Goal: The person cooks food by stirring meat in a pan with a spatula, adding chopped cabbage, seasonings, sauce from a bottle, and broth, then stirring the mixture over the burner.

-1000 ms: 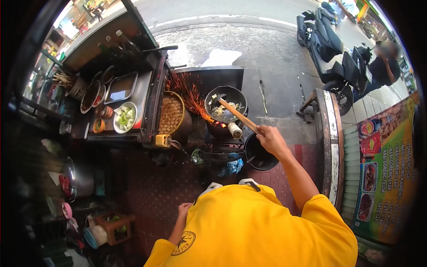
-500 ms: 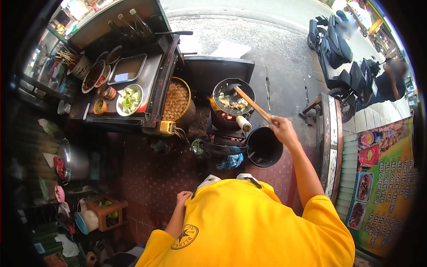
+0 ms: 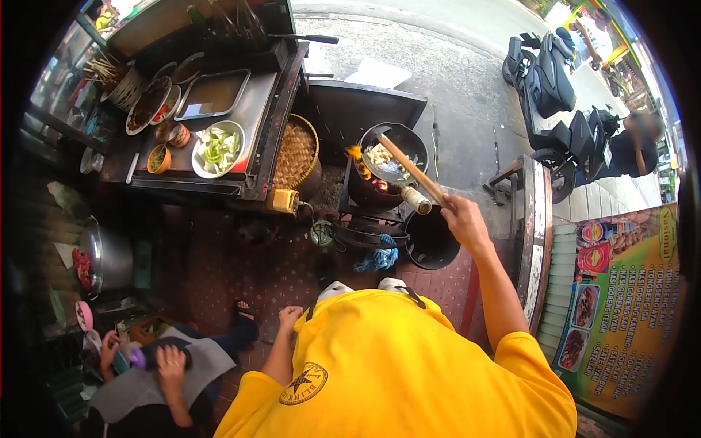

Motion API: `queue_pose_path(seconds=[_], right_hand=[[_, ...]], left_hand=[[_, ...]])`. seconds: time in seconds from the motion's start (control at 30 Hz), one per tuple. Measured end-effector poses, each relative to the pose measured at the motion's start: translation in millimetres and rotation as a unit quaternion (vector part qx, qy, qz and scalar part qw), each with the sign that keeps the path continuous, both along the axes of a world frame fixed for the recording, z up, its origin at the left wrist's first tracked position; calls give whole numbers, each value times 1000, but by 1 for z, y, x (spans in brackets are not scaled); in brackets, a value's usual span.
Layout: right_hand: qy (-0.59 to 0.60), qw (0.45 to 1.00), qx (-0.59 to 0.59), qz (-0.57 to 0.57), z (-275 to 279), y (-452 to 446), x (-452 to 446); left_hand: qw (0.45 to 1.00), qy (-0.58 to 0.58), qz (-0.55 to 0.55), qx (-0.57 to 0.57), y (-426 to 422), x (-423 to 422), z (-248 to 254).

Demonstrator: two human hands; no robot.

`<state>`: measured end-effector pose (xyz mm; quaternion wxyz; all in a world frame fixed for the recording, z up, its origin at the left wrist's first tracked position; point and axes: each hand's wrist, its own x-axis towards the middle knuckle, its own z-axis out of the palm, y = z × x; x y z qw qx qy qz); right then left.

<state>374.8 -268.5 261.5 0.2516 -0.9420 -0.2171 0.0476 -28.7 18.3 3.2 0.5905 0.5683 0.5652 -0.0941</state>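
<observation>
My right hand (image 3: 465, 221) is wrapped round the wooden handle of a spatula (image 3: 415, 173), whose far end reaches into the wok (image 3: 421, 144). Pale pieces of food (image 3: 380, 155) lie bunched on the wok's left side. Flames (image 3: 355, 153) lick up at its left edge, over the glowing stove (image 3: 372, 191). The wok's own cloth-wrapped handle (image 3: 416, 201) points toward me, just left of my right hand and untouched. Beside my waist hangs my left hand (image 3: 290, 317), its fingers curled, with nothing seen in it.
Below the wok stands a black bucket (image 3: 432, 248). A woven basket (image 3: 293, 155) separates the stove from the cart (image 3: 252, 157), which bears a bowl of cut greens (image 3: 219, 150) and a metal tray (image 3: 213, 93). Another person (image 3: 164, 365) is at lower left. A wooden bench (image 3: 537, 241) borders the right.
The food has shifted toward the wok's left side, and the spatula's head has moved up and left in the wok. A person has come into view at lower left.
</observation>
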Motion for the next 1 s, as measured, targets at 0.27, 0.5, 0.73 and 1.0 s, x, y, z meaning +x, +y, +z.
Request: queue_pose_path(seconds=[0.27, 0.5, 0.73, 1.0], right_hand=[[45, 994, -75, -60, 24, 16, 0], [66, 991, -66, -92, 42, -3, 0], [76, 994, -65, -53, 28, -6, -11], [13, 999, -40, 0, -3, 14, 21]], left_hand=[[996, -22, 45, -70, 38, 19, 4], [991, 6, 61, -123, 55, -6, -27], [992, 22, 31, -124, 49, -18, -36], [993, -10, 59, -105, 27, 3, -15]])
